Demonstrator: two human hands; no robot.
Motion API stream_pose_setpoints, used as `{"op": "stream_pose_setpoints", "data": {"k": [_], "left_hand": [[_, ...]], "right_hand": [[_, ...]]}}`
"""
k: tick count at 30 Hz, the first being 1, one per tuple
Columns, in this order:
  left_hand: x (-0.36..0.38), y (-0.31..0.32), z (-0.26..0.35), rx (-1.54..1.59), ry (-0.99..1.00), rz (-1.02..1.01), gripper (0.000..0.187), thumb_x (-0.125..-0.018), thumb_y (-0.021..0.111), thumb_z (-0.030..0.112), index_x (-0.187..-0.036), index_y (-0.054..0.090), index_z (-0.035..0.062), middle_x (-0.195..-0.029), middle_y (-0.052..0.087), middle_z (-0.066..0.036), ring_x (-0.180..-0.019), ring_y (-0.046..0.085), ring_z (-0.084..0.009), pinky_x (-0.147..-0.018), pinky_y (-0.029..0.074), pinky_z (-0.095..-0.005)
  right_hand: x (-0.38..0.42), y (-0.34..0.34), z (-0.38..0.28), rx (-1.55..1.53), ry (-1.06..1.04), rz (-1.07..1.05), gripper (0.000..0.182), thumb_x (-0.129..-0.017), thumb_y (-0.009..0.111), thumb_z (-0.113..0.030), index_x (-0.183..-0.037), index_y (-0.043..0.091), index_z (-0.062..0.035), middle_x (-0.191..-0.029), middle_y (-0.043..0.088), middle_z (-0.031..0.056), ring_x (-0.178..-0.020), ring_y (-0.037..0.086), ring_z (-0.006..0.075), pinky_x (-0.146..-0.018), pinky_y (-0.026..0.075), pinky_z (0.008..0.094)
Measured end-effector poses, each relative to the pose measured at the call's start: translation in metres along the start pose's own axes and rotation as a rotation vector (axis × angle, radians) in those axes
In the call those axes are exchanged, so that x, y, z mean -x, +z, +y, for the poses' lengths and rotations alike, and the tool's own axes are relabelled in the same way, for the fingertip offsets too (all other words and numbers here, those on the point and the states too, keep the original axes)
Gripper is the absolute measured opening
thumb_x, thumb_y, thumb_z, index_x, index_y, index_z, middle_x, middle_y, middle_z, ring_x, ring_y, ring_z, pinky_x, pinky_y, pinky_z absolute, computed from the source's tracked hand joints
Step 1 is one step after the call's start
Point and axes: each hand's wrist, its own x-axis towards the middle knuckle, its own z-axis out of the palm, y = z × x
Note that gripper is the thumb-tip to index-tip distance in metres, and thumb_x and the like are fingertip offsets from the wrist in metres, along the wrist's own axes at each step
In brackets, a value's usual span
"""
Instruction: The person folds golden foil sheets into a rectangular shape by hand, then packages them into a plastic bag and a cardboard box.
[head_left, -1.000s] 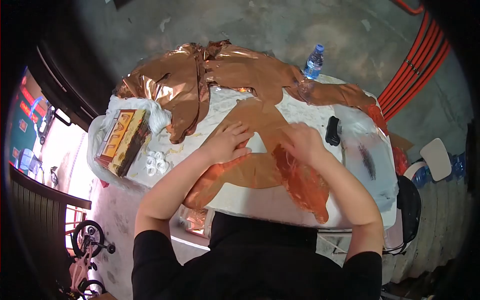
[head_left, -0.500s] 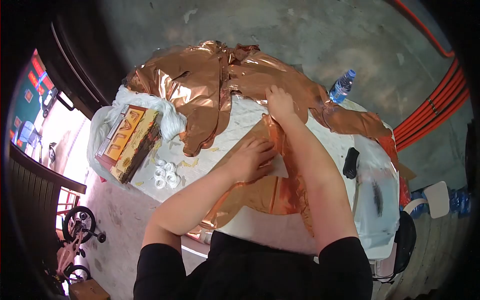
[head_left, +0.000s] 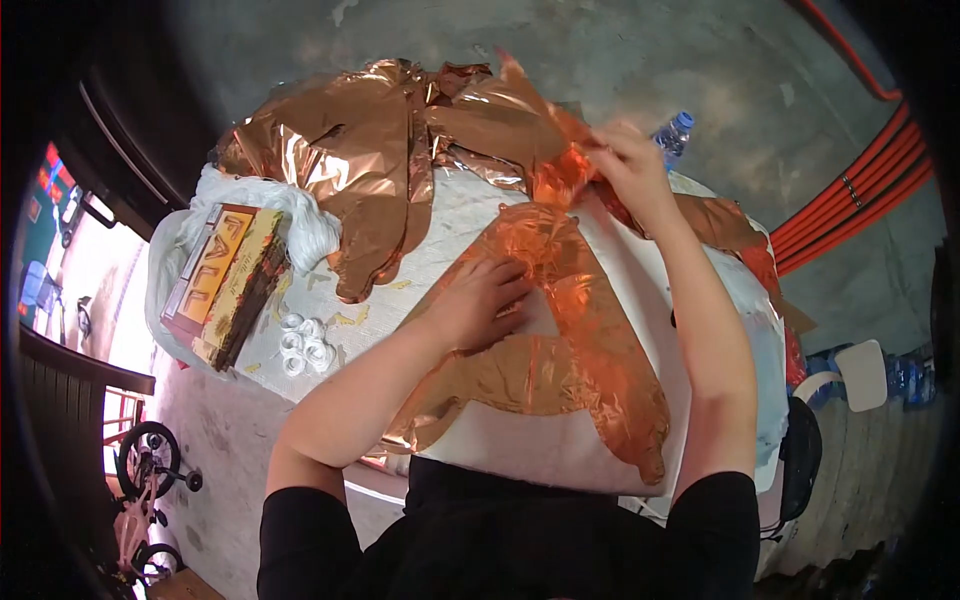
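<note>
A copper foil letter balloon, shaped like an A, lies flat on the white table in front of me. My left hand rests on its left side near the pale opening in the letter, fingers lying over the foil. Beyond its tip, my right hand is closed on the edge of another copper foil balloon, part of which stands raised and blurred. More flat copper foil balloons overlap along the far side of the table, and another piece lies right of my right hand.
On the left, a box marked FALL sits in a white plastic bag, beside white ribbon rolls. A water bottle stands at the far right edge. Orange pipes and a small bike are off the table.
My right hand has moved up and right from the A balloon's tip, lifting another foil balloon. The A's right leg now lies spread out. My left hand stays on the A.
</note>
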Motion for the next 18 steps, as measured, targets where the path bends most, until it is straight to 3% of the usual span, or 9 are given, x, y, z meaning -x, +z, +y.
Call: {"op": "stream_pose_setpoints", "data": {"k": [2,4,6,7,9,10,15,17,18], "left_hand": [[0.0,0.002,-0.001,-0.034,0.007,0.048,0.044,-0.08,0.065,0.026,-0.119,0.059,0.0085,-0.131,0.05,-0.013,-0.125,0.042,-0.0313,-0.106,0.032,-0.0446],[0.0,0.021,-0.023,0.019,-0.027,0.013,0.043,-0.081,0.064,0.025,-0.12,0.059,0.0083,-0.132,0.049,-0.012,-0.127,0.04,-0.0309,-0.108,0.029,-0.0454],[-0.001,0.082,-0.088,-0.2,-0.1,-0.121,0.048,-0.083,0.061,0.026,-0.127,0.054,0.0089,-0.137,0.046,-0.013,-0.131,0.036,-0.0305,-0.11,0.025,-0.049],[0.01,0.033,-0.04,-0.327,-0.061,0.102,0.053,-0.086,0.056,0.028,-0.135,0.046,0.0099,-0.142,0.041,-0.015,-0.136,0.031,-0.03,-0.11,0.022,-0.0536],[0.008,0.012,-0.016,-0.296,-0.165,0.056,0.053,-0.088,0.054,0.03,-0.136,0.044,0.0103,-0.143,0.038,-0.015,-0.137,0.03,-0.03,-0.11,0.022,-0.0554],[0.008,0.007,-0.01,-0.264,-0.275,0.011,0.054,-0.089,0.051,0.031,-0.138,0.041,0.0107,-0.145,0.036,-0.016,-0.139,0.028,-0.03,-0.11,0.021,-0.0572],[0.008,0.005,-0.005,-0.31,-0.286,-0.116,0.055,-0.093,0.048,0.03,-0.143,0.035,0.0121,-0.151,0.026,-0.016,-0.141,0.022,-0.0315,-0.111,0.017,-0.0557],[0.007,0.008,0.002,-0.315,-0.294,-0.127,0.055,-0.093,0.048,0.03,-0.144,0.034,0.0126,-0.152,0.025,-0.016,-0.141,0.021,-0.0314,-0.112,0.017,-0.0557],[0.005,0.009,0.006,-0.319,-0.301,-0.138,0.055,-0.094,0.047,0.03,-0.144,0.033,0.0131,-0.152,0.025,-0.016,-0.142,0.02,-0.0314,-0.112,0.016,-0.0556]], "right_hand": [[0.026,-0.011,-0.02,0.055,-0.415,-0.189,0.026,-0.076,0.062,-0.001,-0.099,0.072,-0.0073,-0.092,0.067,0.0068,-0.087,0.058,0.0218,-0.077,0.047,0.0314],[0.074,-0.013,-0.046,0.063,-0.168,-0.378,0.038,-0.067,0.061,0.001,-0.102,0.072,-0.0103,-0.102,0.068,0.0054,-0.095,0.058,0.0246,-0.084,0.048,0.0364],[0.117,-0.007,-0.045,0.132,-0.357,-0.506,0.046,-0.061,0.06,0.0,-0.104,0.072,-0.0116,-0.111,0.067,0.0046,-0.105,0.057,0.0271,-0.089,0.047,0.0377],[0.138,-0.004,-0.047,0.109,-0.343,-0.552,0.041,-0.067,0.064,-0.004,-0.106,0.071,-0.0134,-0.112,0.066,0.003,-0.107,0.056,0.0273,-0.088,0.049,0.0386],[0.172,-0.006,-0.063,0.087,-0.324,-0.589,0.036,-0.073,0.067,-0.008,-0.109,0.07,-0.0153,-0.112,0.066,0.0014,-0.109,0.055,0.0276,-0.087,0.05,0.0395],[0.186,-0.007,-0.073,0.005,-0.277,-0.691,0.036,-0.075,0.068,-0.01,-0.111,0.068,-0.014,-0.114,0.065,0.0028,-0.112,0.054,0.0284,-0.09,0.049,0.0397],[0.192,-0.028,-0.088,-0.245,-0.076,-0.932,0.037,-0.08,0.067,-0.015,-0.117,0.065,-0.0117,-0.127,0.058,0.008,-0.122,0.048,0.0302,-0.099,0.043,0.0414],[0.179,-0.033,-0.077,-0.526,0.35,-0.99,0.041,-0.083,0.066,-0.015,-0.123,0.06,-0.0091,-0.14,0.046,0.0135,-0.131,0.039,0.0341,-0.106,0.035,0.044],[0.178,-0.03,-0.074,-0.526,0.347,-0.986,0.041,-0.083,0.066,-0.015,-0.123,0.06,-0.0091,-0.14,0.046,0.0135,-0.131,0.039,0.0341,-0.106,0.035,0.044]]}}
